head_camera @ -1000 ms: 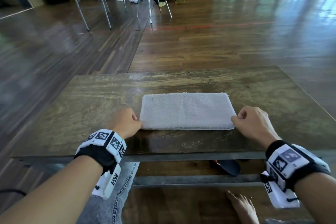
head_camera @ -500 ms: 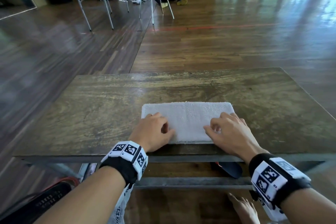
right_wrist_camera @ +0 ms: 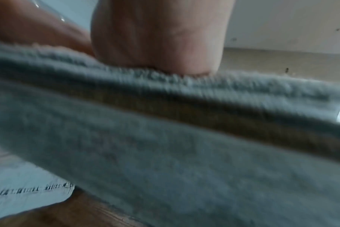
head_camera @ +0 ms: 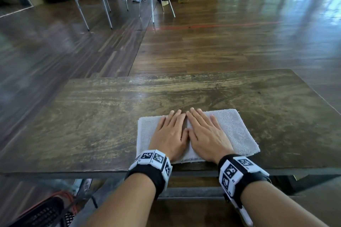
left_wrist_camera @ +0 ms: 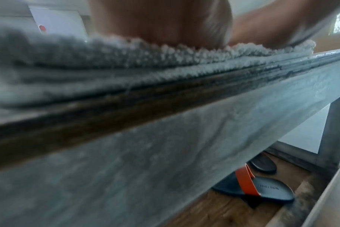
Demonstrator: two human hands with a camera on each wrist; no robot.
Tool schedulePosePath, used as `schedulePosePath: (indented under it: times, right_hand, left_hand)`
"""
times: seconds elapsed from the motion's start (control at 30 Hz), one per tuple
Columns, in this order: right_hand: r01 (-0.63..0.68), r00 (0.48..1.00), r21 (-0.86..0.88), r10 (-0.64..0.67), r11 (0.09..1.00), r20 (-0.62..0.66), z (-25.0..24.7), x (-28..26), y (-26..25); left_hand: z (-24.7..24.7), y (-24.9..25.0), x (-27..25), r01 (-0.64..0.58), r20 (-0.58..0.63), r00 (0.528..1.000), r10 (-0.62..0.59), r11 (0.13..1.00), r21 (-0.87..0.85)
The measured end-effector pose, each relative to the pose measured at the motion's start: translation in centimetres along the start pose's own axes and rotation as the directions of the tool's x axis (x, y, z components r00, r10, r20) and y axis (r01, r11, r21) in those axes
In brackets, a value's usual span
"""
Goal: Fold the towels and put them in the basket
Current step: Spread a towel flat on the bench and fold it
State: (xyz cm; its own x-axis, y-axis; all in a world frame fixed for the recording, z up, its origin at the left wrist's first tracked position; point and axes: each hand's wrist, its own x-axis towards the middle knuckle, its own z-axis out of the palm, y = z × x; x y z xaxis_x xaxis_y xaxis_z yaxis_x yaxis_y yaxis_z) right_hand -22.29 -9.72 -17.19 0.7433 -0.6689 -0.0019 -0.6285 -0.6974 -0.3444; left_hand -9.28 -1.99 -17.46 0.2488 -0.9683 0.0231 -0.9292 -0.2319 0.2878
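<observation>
Since a second ago both hands left the folded grey terry towel's (head_camera: pixel 234 131) ends; now left hand (head_camera: pixel 170 134) and right hand (head_camera: pixel 206 134) press flat, side by side, at 6 o'clock on the tabletop (head_camera: pixel 110 116), probably smoothing; next, lift it basketward

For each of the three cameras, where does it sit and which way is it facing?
Head: looks forward and down at the table; both forearms, left hand and right hand flat on the towel.
Left wrist: below the palm, along the table's near edge.
Right wrist: below the palm, blurred.
All three share the towel.
</observation>
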Motion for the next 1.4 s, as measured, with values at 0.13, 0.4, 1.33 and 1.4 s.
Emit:
schedulePosePath:
  times: [0.13, 0.4, 1.33, 1.4]
  right_hand:
    - [-0.01, 1.0, -0.023, 0.01, 1.0, -0.022, 0.3, 0.0, 0.7]
    - [-0.063, 0.998, -0.057, 0.063, 0.996, 0.002, 0.0, -0.4, 2.5]
    - [-0.184, 0.967, -0.182, 0.145, 0.966, -0.207, -3.6, -3.8, 3.5]
    - [-0.034, 0.964, -0.113, 0.003, 0.993, -0.264, -3.4, -4.8, 1.6]
  left_hand:
    - [0.2, -0.6, 0.1, -0.005, 0.036, 0.999, 0.003, 0.999, 0.049]
    - [0.0, -2.4, -0.4, 0.037, 0.043, 0.998, -0.041, 0.996, 0.084]
    - [-0.4, -4.1, -1.4, 0.217, 0.008, 0.976, -0.219, 0.971, 0.097]
    - [-0.3, -4.0, -1.5, 0.238, -0.002, 0.971, -0.239, 0.968, 0.085]
